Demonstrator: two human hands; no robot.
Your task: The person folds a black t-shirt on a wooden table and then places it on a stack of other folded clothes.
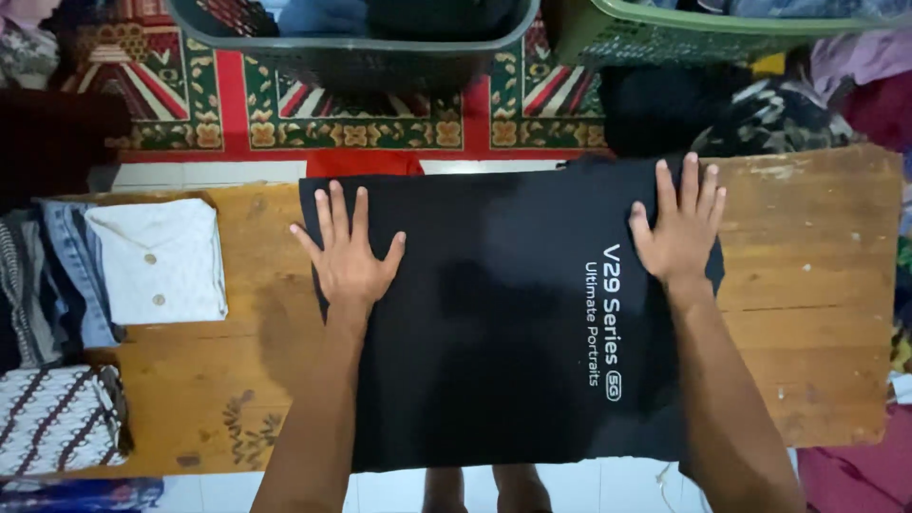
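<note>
Black fabric is the whole story here: a dark t-shirt [494, 323] with white lettering lies spread flat on the wooden desk [817, 285], and both hands sit right on top of it.

From the head camera, the left hand [350, 255] is fully open, fingers fanned, palm pressed on the shirt's far-left part. The right hand [680, 226] is just as flat, fingers closer together, near the far-right corner. Neither one grips anything, they just press. Both forearms run straight out from the body, roughly parallel.

Risk-wise, I'd say the near hem hangs off the desk edge close to the body, so any slide could pull the cloth down. Pressing unevenly could also bunch it between the hands. A folded white shirt [160, 261] sits left of the left hand, well apart.
</note>
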